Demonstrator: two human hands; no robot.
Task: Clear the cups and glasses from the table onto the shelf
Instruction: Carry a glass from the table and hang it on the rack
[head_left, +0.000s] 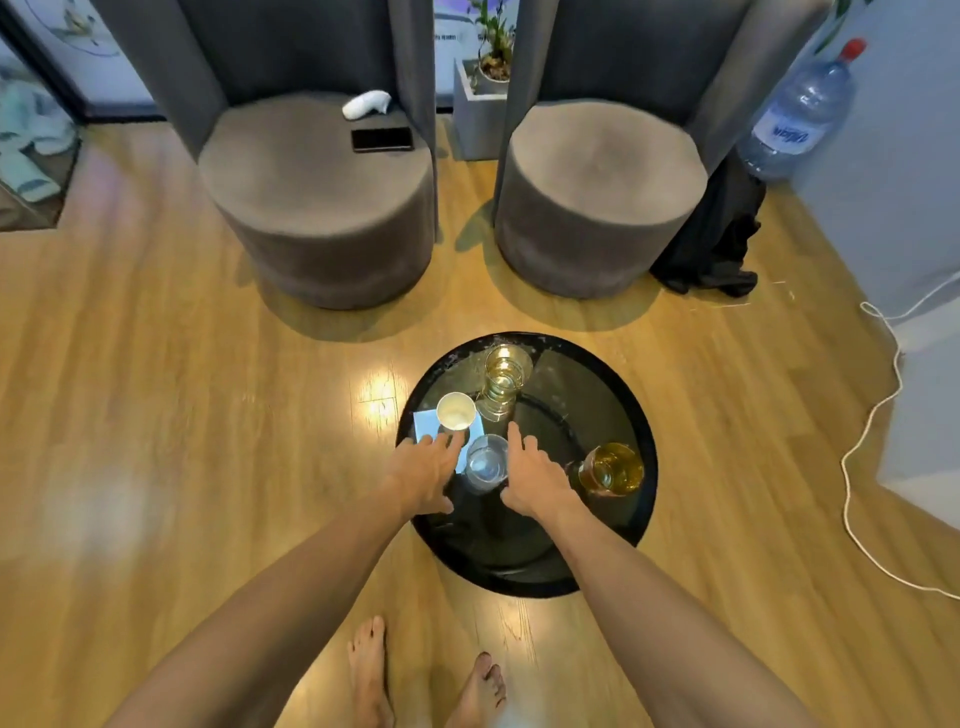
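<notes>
A round black glass table (587, 545) carries a white paper cup (455, 411) on a pale blue napkin (425, 423), a clear empty glass (487, 462), a tall glass with pale liquid (505, 376) and a glass of amber drink (612, 468) at the right rim. My left hand (425, 475) hovers open just left of the clear glass, fingertips near the paper cup's base. To the right of the same glass my right hand (535, 475) is open, fingers pointing forward. Neither hand holds anything.
Two grey round-seat chairs (317, 208) (602, 202) stand beyond the table; the left one bears a black phone (382, 139) and a white object (366, 104). A large water bottle (802, 114), a dark cloth (717, 244) and a white cable (857, 447) lie at right. Wooden floor surrounds the table.
</notes>
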